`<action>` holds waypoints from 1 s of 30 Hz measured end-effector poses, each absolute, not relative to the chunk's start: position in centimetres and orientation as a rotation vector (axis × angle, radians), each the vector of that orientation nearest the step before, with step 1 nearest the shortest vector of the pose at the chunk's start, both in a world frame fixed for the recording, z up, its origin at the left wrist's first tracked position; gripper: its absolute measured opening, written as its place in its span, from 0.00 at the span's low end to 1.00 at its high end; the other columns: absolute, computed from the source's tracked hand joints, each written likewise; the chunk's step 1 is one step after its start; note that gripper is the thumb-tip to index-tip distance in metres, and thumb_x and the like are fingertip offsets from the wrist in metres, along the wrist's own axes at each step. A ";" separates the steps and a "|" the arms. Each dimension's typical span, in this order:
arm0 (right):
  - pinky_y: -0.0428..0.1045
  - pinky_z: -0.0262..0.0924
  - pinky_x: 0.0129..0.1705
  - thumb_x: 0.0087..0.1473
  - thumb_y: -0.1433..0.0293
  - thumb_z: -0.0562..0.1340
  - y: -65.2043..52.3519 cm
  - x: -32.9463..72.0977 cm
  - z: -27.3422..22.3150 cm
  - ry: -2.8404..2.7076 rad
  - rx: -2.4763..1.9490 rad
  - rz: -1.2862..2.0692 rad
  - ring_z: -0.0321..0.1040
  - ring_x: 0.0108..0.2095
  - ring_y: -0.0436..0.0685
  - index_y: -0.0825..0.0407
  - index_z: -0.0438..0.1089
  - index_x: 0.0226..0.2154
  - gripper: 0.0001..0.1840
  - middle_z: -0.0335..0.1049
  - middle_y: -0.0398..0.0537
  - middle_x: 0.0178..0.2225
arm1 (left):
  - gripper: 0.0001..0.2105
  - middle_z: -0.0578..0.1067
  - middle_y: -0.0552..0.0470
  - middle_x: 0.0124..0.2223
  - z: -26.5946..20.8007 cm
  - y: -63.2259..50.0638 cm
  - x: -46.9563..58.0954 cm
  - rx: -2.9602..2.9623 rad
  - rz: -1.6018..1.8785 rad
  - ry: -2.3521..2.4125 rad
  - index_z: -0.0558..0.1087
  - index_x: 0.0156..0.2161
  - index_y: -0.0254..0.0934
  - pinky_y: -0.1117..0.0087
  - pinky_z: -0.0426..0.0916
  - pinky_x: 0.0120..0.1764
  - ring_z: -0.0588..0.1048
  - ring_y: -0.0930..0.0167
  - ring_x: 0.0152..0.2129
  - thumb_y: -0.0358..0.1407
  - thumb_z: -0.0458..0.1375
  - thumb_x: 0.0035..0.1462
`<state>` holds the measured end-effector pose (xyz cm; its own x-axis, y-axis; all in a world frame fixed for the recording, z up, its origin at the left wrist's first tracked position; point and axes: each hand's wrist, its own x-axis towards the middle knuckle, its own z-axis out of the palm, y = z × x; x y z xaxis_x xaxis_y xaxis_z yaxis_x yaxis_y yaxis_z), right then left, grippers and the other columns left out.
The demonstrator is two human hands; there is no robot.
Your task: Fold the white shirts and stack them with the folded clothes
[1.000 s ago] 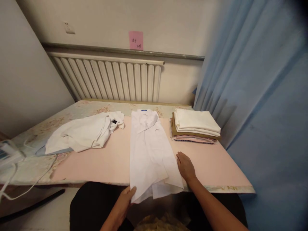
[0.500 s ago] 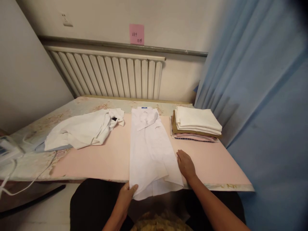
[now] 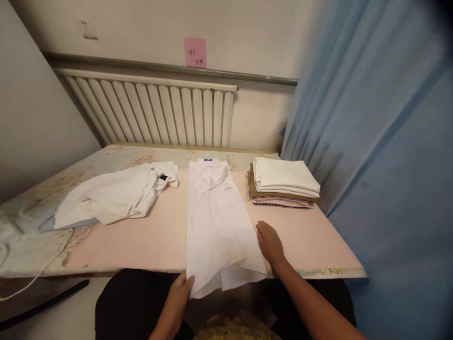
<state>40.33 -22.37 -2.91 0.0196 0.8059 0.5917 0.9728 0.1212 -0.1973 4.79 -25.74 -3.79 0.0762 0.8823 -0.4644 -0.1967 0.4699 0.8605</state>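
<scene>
A white shirt (image 3: 215, 226) lies folded lengthwise in front of me, its collar and small blue label at the far end. Its lower hem hangs over the table's near edge. My left hand (image 3: 180, 290) pinches the near left corner of the shirt, thumb on top. On the other side, my right hand (image 3: 271, 243) rests palm down against the shirt's right edge, fingers fairly straight and low on the cloth. The fingertips are partly hidden.
A crumpled white garment (image 3: 113, 193) lies on the left of the table. Folded clothes (image 3: 286, 177) are stacked at the right, beside a blue curtain (image 3: 382, 189). A white cord (image 3: 46, 269) trails off the left edge. A radiator (image 3: 148, 111) stands behind the table.
The whole view has shifted slightly, so things appear a little further left. Both hands keep nearly the same places on the shirt.
</scene>
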 end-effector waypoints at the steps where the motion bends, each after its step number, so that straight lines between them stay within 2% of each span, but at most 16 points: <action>1: 0.59 0.59 0.57 0.60 0.73 0.51 -22.4 40.3 -2.9 -1.820 -1.724 -0.365 0.65 0.53 0.61 0.55 0.71 0.46 0.17 0.72 0.56 0.49 | 0.14 0.80 0.49 0.34 -3.8 -25.7 4.6 0.748 0.915 1.236 0.75 0.37 0.34 0.66 0.69 0.40 0.77 0.64 0.33 0.38 0.65 0.44; 4: 0.59 0.59 0.57 0.60 0.72 0.51 -22.3 40.3 -2.9 -1.809 -1.722 -0.361 0.65 0.53 0.61 0.55 0.71 0.47 0.17 0.72 0.56 0.49 | 0.13 0.76 0.53 0.27 -3.3 -25.4 3.9 0.998 0.900 1.375 0.74 0.32 0.35 0.68 0.67 0.33 0.74 0.65 0.28 0.44 0.62 0.45; 6: 0.59 0.59 0.57 0.60 0.72 0.51 -22.3 40.3 -2.9 -1.801 -1.718 -0.362 0.65 0.53 0.61 0.54 0.72 0.47 0.17 0.72 0.55 0.49 | 0.12 0.74 0.54 0.26 -2.5 -25.2 3.3 1.218 0.888 1.566 0.73 0.30 0.37 0.68 0.65 0.32 0.72 0.65 0.27 0.46 0.59 0.48; 10: 0.59 0.59 0.57 0.60 0.73 0.52 -22.3 40.3 -3.1 -1.800 -1.714 -0.380 0.65 0.53 0.60 0.55 0.71 0.47 0.17 0.72 0.55 0.49 | 0.11 0.75 0.49 0.37 -0.6 -24.6 3.0 1.675 0.993 1.780 0.72 0.37 0.39 0.61 0.65 0.44 0.72 0.61 0.38 0.42 0.54 0.54; 14: 0.59 0.59 0.57 0.60 0.73 0.52 -22.1 40.5 -3.4 -1.811 -1.707 -0.400 0.65 0.53 0.60 0.57 0.71 0.46 0.17 0.72 0.56 0.48 | 0.15 0.74 0.42 0.46 -0.3 -23.0 4.6 2.157 1.072 1.680 0.71 0.46 0.34 0.54 0.63 0.52 0.69 0.60 0.46 0.38 0.48 0.58; 19: 0.59 0.59 0.57 0.60 0.73 0.52 -22.1 40.5 -3.5 -1.804 -1.703 -0.390 0.65 0.53 0.61 0.56 0.71 0.46 0.16 0.71 0.56 0.49 | 0.21 0.66 0.39 0.59 -2.0 -19.1 8.4 2.473 1.000 1.591 0.64 0.57 0.31 0.52 0.59 0.58 0.59 0.59 0.60 0.37 0.45 0.61; 23: 0.59 0.59 0.57 0.60 0.73 0.52 -22.2 40.5 -3.7 -1.802 -1.700 -0.393 0.64 0.54 0.61 0.56 0.71 0.47 0.17 0.71 0.55 0.50 | 0.23 0.62 0.37 0.63 -2.2 -15.4 11.0 2.547 0.776 1.688 0.61 0.59 0.26 0.54 0.57 0.60 0.53 0.58 0.63 0.36 0.44 0.61; 30: 0.59 0.59 0.57 0.60 0.73 0.53 -21.8 40.7 -4.3 -1.815 -1.691 -0.421 0.65 0.54 0.60 0.55 0.71 0.48 0.17 0.71 0.54 0.50 | 0.25 0.58 0.39 0.65 -1.2 -10.0 13.3 2.635 0.393 1.820 0.59 0.61 0.28 0.54 0.52 0.61 0.53 0.59 0.63 0.39 0.44 0.63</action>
<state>40.68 -21.82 -4.28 0.0072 0.7796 0.6262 0.9758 0.1313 -0.1748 13.30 -10.05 -1.22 0.3352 0.9093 0.2464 0.9299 -0.3614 0.0684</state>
